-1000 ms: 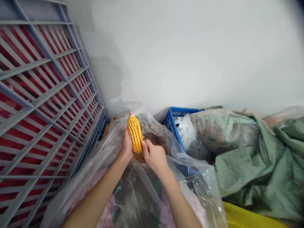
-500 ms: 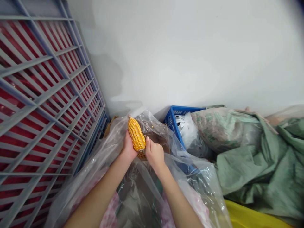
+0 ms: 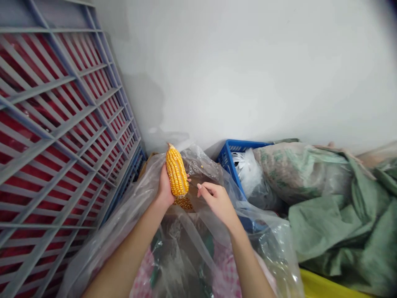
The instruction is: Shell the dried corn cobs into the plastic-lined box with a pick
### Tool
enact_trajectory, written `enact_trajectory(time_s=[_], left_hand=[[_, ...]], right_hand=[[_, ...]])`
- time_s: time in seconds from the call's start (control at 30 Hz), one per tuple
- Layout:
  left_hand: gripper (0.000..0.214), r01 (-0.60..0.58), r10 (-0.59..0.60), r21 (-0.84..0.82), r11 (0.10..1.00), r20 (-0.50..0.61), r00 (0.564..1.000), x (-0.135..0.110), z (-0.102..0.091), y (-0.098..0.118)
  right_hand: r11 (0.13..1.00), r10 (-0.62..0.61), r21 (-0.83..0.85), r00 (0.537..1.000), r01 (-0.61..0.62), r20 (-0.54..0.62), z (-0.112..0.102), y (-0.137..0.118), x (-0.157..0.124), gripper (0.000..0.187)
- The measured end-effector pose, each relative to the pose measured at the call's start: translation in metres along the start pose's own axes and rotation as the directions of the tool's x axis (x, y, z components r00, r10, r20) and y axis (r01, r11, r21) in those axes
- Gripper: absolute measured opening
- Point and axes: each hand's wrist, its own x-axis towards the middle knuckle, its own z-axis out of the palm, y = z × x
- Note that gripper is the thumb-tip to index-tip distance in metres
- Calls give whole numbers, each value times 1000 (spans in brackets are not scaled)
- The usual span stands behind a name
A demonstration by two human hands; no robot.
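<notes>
My left hand [image 3: 166, 186] is wrapped round an ear of corn [image 3: 176, 171], which stands nearly upright with its pointed tip at the top. A pale groove without kernels runs down the side of the ear that faces right. To the right, apart from the ear, my right hand [image 3: 215, 200] is closed with thumb and forefinger close together; what they hold, if anything, is too small to make out. Below both hands, loose corn kernels [image 3: 184, 203] lie inside a clear plastic bag [image 3: 132, 211] that is spread open over a box and my lap.
A tall grey-blue plastic crate [image 3: 83, 111] with red material behind its slats stands on the left. At right are a blue basket [image 3: 228, 159] with white bags, a stuffed sack [image 3: 297, 169], green cloth [image 3: 338, 231] and something yellow [image 3: 325, 285]. A white wall [image 3: 248, 74] rises behind.
My right hand has moved away from the ear, to the right. The ear has tipped more upright in my left hand, and its bare groove now shows more.
</notes>
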Motion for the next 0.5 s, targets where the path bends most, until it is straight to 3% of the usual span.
enact_trajectory(time_s=[0.23, 0.5], left_hand=[[44, 67, -75, 153, 986, 47, 996, -1, 1, -8], [55, 2, 0, 48, 999, -42, 999, -2, 6, -11]], right_hand=[[997, -34, -69, 997, 38, 67, -8, 2, -5, 37], [964, -80, -264, 988, 43, -132, 35, 2, -8, 34]])
